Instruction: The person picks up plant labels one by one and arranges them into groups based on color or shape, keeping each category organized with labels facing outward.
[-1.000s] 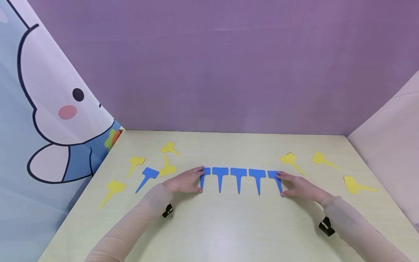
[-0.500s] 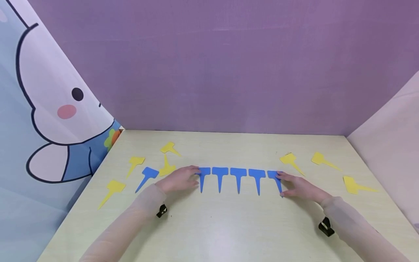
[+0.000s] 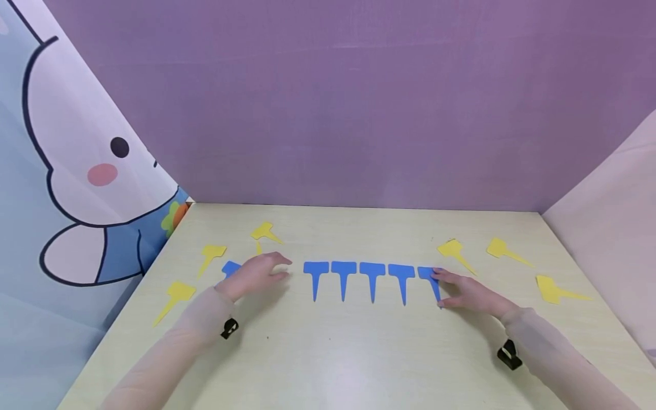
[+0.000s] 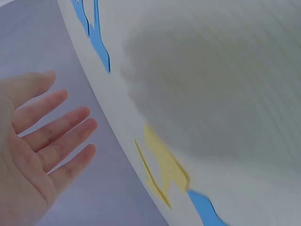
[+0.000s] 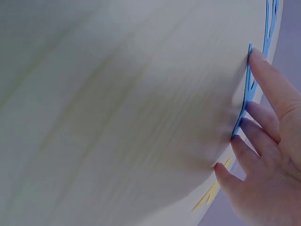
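Several blue T-shaped plant labels (image 3: 372, 270) lie flat in a row across the middle of the table, stems toward me. My left hand (image 3: 258, 275) is left of the row, fingers extended and holding nothing, as the left wrist view also shows. It partly hides a tilted blue plant label (image 3: 230, 267) and a yellow plant label (image 3: 258, 248). My right hand (image 3: 468, 291) rests on the rightmost blue plant label (image 3: 426, 273). In the right wrist view the thumb touches its stem end, and the fingertips lie along its head (image 5: 239, 115).
Loose yellow plant labels (image 3: 180, 291) lie scattered at the left; another (image 3: 265, 230) is farther back. More yellow labels (image 3: 553, 289) lie at the right, beyond my right hand. A purple cloth wall (image 3: 359, 114) stands behind the table (image 3: 338, 364), with a cartoon-printed cloth (image 3: 77, 256) on the left.
My left hand has let go of the leftmost blue plant label in the row and moved left, now covering part of the loose blue and yellow labels. My right hand has stayed in place.
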`<state>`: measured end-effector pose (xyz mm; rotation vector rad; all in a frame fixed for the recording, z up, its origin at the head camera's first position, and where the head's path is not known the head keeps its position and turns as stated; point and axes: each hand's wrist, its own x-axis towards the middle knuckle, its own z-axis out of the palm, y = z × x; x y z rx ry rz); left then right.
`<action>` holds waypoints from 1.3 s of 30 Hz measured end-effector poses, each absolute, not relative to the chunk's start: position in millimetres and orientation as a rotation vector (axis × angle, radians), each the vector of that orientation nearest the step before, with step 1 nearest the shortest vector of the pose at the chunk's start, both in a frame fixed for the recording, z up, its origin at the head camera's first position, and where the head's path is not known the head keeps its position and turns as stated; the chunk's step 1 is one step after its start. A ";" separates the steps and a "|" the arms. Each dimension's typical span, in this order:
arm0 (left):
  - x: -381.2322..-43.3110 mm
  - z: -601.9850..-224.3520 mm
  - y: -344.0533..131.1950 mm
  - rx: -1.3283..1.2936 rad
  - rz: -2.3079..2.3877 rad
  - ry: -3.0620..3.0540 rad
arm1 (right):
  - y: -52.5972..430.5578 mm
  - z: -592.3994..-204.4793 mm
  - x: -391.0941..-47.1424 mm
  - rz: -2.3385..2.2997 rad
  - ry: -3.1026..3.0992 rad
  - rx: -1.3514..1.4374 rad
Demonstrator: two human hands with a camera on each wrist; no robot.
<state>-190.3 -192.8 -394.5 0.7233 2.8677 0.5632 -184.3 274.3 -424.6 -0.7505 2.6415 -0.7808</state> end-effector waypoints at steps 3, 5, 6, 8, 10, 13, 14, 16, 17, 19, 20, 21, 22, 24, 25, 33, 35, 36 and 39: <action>-191.6 -393.4 -202.0 0.740 0.538 2.902 | 274.9 -425.6 -184.3 -0.785 2.640 -0.760; -192.3 -392.9 -208.1 0.750 0.525 2.923 | 275.3 -426.6 -184.4 -0.781 2.642 -0.773; -192.7 -392.5 -211.1 0.753 0.519 2.932 | 275.4 -427.2 -184.4 -0.781 2.647 -0.776; -193.0 -392.0 -217.0 0.744 0.508 2.944 | 275.5 -428.0 -184.6 -0.774 2.651 -0.768; -192.4 -390.7 -222.4 0.726 0.504 2.946 | 275.8 -428.9 -185.2 -0.764 2.652 -0.757; -190.7 -388.4 -229.5 0.687 0.500 2.942 | 275.9 -429.1 -185.8 -0.768 2.642 -0.725; -190.2 -387.7 -231.7 0.675 0.496 2.942 | 276.1 -429.3 -186.1 -0.767 2.639 -0.721; -189.3 -386.9 -236.0 0.667 0.483 2.946 | 276.5 -429.5 -186.5 -0.771 2.633 -0.709; -188.9 -386.5 -237.9 0.659 0.481 2.947 | 276.6 -429.4 -186.5 -0.772 2.633 -0.707; -188.1 -386.4 -242.0 0.628 0.476 2.947 | 277.1 -430.0 -186.7 -0.766 2.635 -0.711; -187.8 -386.2 -244.1 0.623 0.475 2.946 | 277.2 -430.2 -186.8 -0.765 2.636 -0.715; -187.5 -386.3 -246.2 0.613 0.471 2.943 | 277.2 -430.4 -186.8 -0.764 2.638 -0.720; -187.3 -386.3 -248.2 0.594 0.473 2.941 | 277.1 -430.5 -186.7 -0.766 2.639 -0.726; -186.8 -386.8 -252.5 0.572 0.464 2.937 | 276.9 -430.6 -186.6 -0.769 2.638 -0.737; -186.7 -387.3 -255.2 0.568 0.459 2.936 | 276.6 -430.2 -186.4 -0.769 2.639 -0.742; -185.8 -393.8 -272.8 0.542 0.465 2.937 | 275.9 -427.5 -184.5 -0.771 2.642 -0.730; -185.7 -395.2 -275.5 0.543 0.467 2.935 | 275.8 -426.9 -183.7 -0.781 2.636 -0.720; -185.7 -395.9 -276.7 0.539 0.466 2.932 | 275.6 -426.4 -183.3 -0.786 2.633 -0.716; -185.5 -397.7 -279.7 0.514 0.463 2.924 | 275.3 -425.3 -182.4 -0.788 2.632 -0.707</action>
